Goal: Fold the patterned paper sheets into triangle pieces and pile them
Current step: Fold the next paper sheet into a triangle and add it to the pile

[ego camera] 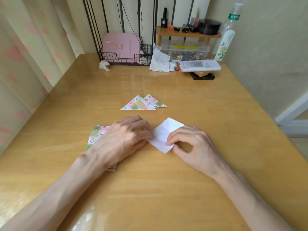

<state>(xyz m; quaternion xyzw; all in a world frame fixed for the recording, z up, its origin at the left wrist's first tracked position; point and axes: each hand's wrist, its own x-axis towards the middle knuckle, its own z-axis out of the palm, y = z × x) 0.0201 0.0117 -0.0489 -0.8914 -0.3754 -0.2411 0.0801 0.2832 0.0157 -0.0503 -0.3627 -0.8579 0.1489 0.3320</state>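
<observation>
A square paper sheet (164,133) lies white side up on the wooden table (166,180), turned like a diamond. My left hand (124,137) holds its left corner with curled fingers. My right hand (191,145) pinches the sheet near its lower right edge between thumb and forefinger. Under my left hand and wrist lies a stack of patterned sheets (96,135), partly hidden. Two folded patterned triangles (141,104) lie overlapping farther back on the table, apart from both hands.
At the back stand a black wire basket with a pink case (121,45), crumpled tissues (160,60), a clear plastic box (185,50) under a small wooden shelf (186,33), a remote-like box (200,65) and a tall bottle (226,35). A curtain hangs at left.
</observation>
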